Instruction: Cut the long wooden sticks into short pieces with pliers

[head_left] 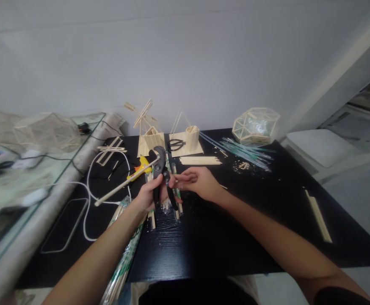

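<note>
My left hand (150, 192) is closed around black hand pruners (160, 167), held upright over the table. A pale wooden chopstick (121, 185) slants from the lower left up to the jaws; whether the blades grip it I cannot tell. My right hand (197, 181) comes in from the right, its fingers drawn together at the pruner handle beside my left fingertips. What those fingers pinch, if anything, is hidden. Behind the pruners lies a yellow glue gun (142, 166). Wrapped chopsticks (177, 199) rest under my hands.
At the back stand a stick windmill model (151, 137) and a round stick holder (192, 137) on a board with black scissors (176, 145). Loose chopsticks (200, 160), plastic wrappers (245, 152) and a geometric stick frame (256, 126) lie right. A phone (64, 226) and white cable (86, 220) are left.
</note>
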Action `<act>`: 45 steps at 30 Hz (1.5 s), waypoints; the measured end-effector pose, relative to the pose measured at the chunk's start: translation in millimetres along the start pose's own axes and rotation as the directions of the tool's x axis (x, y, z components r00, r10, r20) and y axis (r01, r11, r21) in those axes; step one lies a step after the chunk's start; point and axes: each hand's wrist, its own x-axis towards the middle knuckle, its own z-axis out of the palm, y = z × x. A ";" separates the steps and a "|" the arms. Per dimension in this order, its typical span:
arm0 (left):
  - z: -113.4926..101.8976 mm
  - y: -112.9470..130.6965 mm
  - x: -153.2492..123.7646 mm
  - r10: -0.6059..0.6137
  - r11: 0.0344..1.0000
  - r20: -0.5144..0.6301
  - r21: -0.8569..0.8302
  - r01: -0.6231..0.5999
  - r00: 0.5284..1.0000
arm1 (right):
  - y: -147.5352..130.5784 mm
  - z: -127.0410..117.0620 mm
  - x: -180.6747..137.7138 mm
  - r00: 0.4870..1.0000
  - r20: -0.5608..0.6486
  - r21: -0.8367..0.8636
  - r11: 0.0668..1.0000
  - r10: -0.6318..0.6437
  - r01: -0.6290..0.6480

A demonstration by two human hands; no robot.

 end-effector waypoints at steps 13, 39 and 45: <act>6.0 5.6 -0.9 0.045 0.999 -0.079 0.010 -0.044 0.996 | -0.9 11.1 -2.2 0.967 0.256 0.172 0.985 -0.019 -0.027; 1.1 -1.8 0.7 -0.010 0.930 0.244 -0.354 0.098 0.970 | 4.9 12.1 -4.9 0.979 0.189 0.033 0.996 -0.082 0.077; 6.1 -0.8 -0.4 -0.006 0.938 0.210 -0.338 0.079 0.978 | 3.5 9.9 -3.7 0.955 0.294 0.114 0.993 -0.044 0.011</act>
